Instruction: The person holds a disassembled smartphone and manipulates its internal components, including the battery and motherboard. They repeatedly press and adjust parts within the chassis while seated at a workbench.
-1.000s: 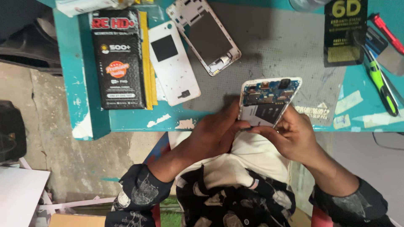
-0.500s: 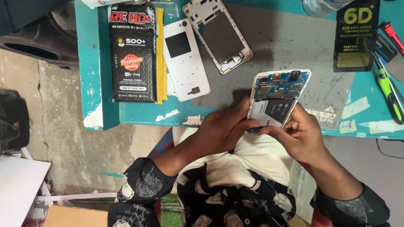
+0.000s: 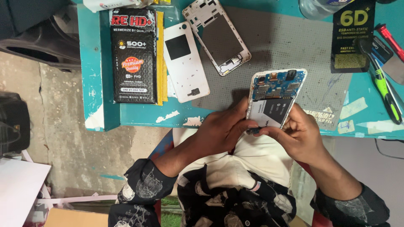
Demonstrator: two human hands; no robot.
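Head view: phone's (image 3: 275, 98) lower end behind fingers (image 3: 248, 125)

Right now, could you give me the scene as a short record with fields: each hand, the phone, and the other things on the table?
left hand: grips the lower left edge of the phone
right hand: holds the lower right side of the phone
phone: opened, back off, blue circuit board and battery showing, held over the table edge
table: teal, paint chipped at the edge
mat: grey, on the table
back cover: white, lying flat
frame: white, empty, beside the back cover
black box: left of the back cover
screwdriver: green handle, far right
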